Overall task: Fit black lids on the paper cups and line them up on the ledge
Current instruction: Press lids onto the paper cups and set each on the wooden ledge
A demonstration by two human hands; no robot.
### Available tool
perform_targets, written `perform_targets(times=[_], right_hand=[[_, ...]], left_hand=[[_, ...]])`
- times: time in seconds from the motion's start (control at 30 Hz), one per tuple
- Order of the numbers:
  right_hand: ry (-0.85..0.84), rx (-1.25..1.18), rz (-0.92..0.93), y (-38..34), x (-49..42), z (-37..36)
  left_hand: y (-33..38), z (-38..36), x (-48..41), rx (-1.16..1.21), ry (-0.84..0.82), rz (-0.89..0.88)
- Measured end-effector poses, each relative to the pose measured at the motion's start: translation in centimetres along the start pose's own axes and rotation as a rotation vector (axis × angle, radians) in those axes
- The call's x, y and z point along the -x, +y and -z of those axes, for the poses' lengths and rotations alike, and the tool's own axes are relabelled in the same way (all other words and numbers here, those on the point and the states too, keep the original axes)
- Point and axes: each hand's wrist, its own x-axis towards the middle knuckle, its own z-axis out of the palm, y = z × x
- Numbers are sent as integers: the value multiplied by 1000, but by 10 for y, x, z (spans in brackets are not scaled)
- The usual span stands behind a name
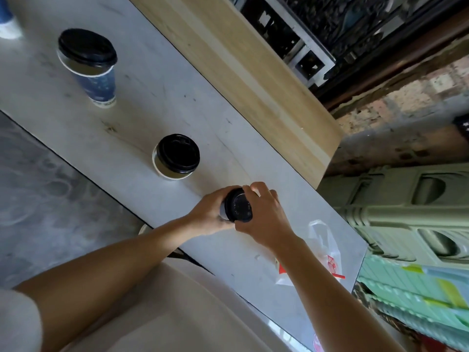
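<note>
Now capping a cup (222, 212).
Left hand (210, 212) wraps its light, probably crushable wall at nine o'clock; right hand (264, 214) curls over the lid (239, 205). Press the rim gently.

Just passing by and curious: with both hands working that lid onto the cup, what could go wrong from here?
Pressing the black lid with the right hand while the left hand grips the paper cup could crush or tip it. The middle cup and the blue cup show pale rim beside their lids, so those may sit crooked. The right forearm might drag the plastic bag.
</note>
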Motion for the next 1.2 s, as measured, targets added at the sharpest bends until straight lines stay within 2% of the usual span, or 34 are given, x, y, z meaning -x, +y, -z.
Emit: perform_targets(times=[0.13,0.23,0.33,0.43,0.57,0.7,0.77,0.93,1.2], right_hand=[[0,-119,-25,8,-2,-4],[80,-359,-84,16,-1,-11],[295,-797,-263,22,1,-27],[434,-967,-482,24,1,-48],[434,-1145,-521,15,4,-65],[256,-1635,-596,9,11,-65],[214,-1758,-582,13,13,-68],[218,-1886,-531,20,17,-81],[326,-1668,-488,23,8,-81]], left_hand=[[11,15,6,273,-80,121],[15,12,11,487,13,246],[7,3,12,389,124,294],[5,-7,16,251,120,274],[9,-10,20,156,152,225],[9,-5,20,122,185,186],[10,-5,19,105,184,167],[10,-4,12,12,221,154],[13,3,-1,-155,125,109]])
